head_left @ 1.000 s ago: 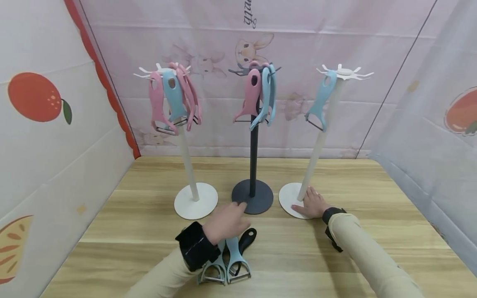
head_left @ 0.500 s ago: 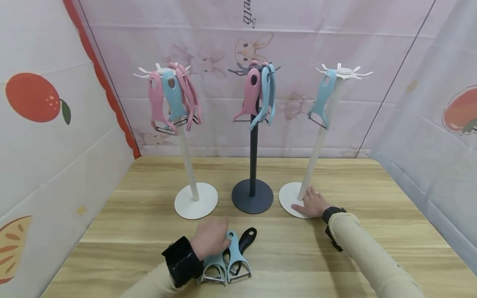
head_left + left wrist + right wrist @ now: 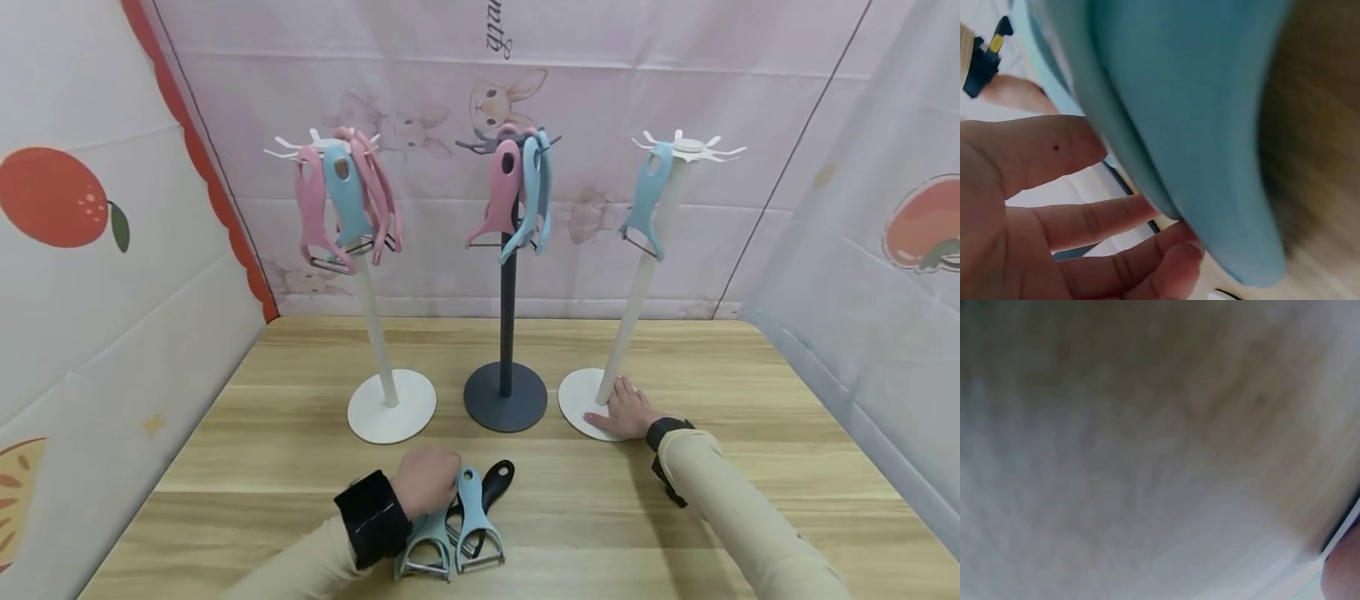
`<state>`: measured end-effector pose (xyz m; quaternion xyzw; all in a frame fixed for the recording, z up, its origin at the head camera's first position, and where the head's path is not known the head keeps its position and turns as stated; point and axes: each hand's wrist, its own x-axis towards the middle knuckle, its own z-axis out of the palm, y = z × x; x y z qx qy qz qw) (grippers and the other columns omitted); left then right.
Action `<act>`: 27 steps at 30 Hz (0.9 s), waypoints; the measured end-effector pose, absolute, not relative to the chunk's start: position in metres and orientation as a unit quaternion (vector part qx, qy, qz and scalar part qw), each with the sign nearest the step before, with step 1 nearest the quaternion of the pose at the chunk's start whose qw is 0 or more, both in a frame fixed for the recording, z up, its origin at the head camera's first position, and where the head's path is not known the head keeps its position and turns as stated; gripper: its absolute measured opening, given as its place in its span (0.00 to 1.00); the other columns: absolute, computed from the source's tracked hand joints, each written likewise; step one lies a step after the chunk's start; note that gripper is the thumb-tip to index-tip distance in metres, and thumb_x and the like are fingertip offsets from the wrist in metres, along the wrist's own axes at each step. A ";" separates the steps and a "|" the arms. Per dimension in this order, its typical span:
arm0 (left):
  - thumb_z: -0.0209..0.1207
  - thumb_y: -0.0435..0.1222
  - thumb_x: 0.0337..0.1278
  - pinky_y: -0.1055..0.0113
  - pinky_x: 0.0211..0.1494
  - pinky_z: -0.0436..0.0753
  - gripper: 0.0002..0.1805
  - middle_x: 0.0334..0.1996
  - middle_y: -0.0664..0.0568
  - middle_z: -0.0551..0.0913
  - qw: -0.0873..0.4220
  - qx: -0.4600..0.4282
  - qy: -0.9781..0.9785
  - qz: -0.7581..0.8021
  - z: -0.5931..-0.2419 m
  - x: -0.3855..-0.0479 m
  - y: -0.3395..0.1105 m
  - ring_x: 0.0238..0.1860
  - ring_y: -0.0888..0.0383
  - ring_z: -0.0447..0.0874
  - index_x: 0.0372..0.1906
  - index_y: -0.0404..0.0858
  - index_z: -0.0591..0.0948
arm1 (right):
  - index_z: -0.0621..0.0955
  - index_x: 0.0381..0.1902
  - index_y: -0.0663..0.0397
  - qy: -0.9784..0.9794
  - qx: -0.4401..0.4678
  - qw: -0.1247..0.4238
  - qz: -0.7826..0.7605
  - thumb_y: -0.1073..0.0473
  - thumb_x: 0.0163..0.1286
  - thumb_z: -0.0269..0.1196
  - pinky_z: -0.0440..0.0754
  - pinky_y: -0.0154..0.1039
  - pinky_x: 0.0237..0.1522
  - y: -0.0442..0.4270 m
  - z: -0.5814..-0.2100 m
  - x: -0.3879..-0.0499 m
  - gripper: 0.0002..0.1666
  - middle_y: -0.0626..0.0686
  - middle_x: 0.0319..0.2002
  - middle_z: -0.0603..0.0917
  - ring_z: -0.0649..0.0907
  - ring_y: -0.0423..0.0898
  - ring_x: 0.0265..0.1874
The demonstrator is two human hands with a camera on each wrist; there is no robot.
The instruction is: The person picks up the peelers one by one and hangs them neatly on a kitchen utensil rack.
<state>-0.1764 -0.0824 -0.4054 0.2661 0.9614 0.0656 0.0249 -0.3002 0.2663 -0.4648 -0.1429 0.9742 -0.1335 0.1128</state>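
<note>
My left hand [image 3: 427, 481] is over the pile of peelers at the table's front. Its thumb and fingertips pinch the edge of a pale blue-green peeler [image 3: 429, 540], shown large as a blue peeler [image 3: 1197, 125] in the left wrist view. A light blue peeler [image 3: 471, 500] and a black peeler [image 3: 497, 483] lie just right of it, partly overlapping. My right hand [image 3: 630, 412] rests with straight fingers on the white base [image 3: 577, 400] of the right stand, beside its pole. The right wrist view is mostly blurred, with a bit of hand [image 3: 1342, 569] at the corner.
The left white stand [image 3: 378, 333] carries pink peelers and a blue one. Pink and blue peelers hang on the dark middle stand [image 3: 507, 317]. One blue peeler [image 3: 648, 196] hangs on the right stand. Printed cloth [image 3: 420, 75] encloses the wooden table [image 3: 600, 517].
My left hand has drawn back leftward and down from above the pile to the blue-green peeler. The right hand stays on the base. The hanging blue peeler at right has swung slightly.
</note>
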 end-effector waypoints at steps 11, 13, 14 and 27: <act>0.60 0.28 0.37 0.73 0.13 0.58 0.20 0.12 0.58 0.58 0.014 0.287 0.956 0.060 -0.408 -0.178 -0.072 0.13 0.62 0.57 0.09 0.43 0.61 | 0.50 0.63 0.82 0.973 -0.151 0.112 -0.137 0.28 0.61 0.45 0.44 0.66 0.60 0.263 -0.468 -0.299 0.60 0.76 0.65 0.44 0.44 0.70 0.65; 0.60 0.28 0.37 0.74 0.13 0.59 0.20 0.13 0.58 0.58 0.028 0.285 0.955 0.075 -0.405 -0.179 -0.072 0.13 0.63 0.58 0.09 0.43 0.61 | 0.50 0.63 0.82 0.973 -0.150 0.111 -0.135 0.28 0.61 0.45 0.44 0.66 0.60 0.263 -0.467 -0.300 0.60 0.76 0.65 0.44 0.44 0.70 0.65; 0.60 0.28 0.38 0.74 0.14 0.59 0.19 0.13 0.57 0.59 0.035 0.283 0.955 0.084 -0.403 -0.180 -0.073 0.13 0.63 0.58 0.10 0.43 0.62 | 0.50 0.63 0.82 0.973 -0.150 0.111 -0.139 0.29 0.61 0.46 0.43 0.66 0.60 0.263 -0.467 -0.300 0.60 0.76 0.65 0.44 0.43 0.70 0.65; 0.50 0.25 0.44 0.74 0.16 0.55 0.15 0.10 0.60 0.52 0.032 0.307 0.918 0.248 -0.362 -0.185 -0.071 0.11 0.64 0.50 0.12 0.40 0.64 | 0.49 0.64 0.82 0.973 -0.140 0.119 -0.139 0.29 0.62 0.47 0.42 0.66 0.60 0.268 -0.467 -0.301 0.60 0.76 0.65 0.42 0.43 0.70 0.65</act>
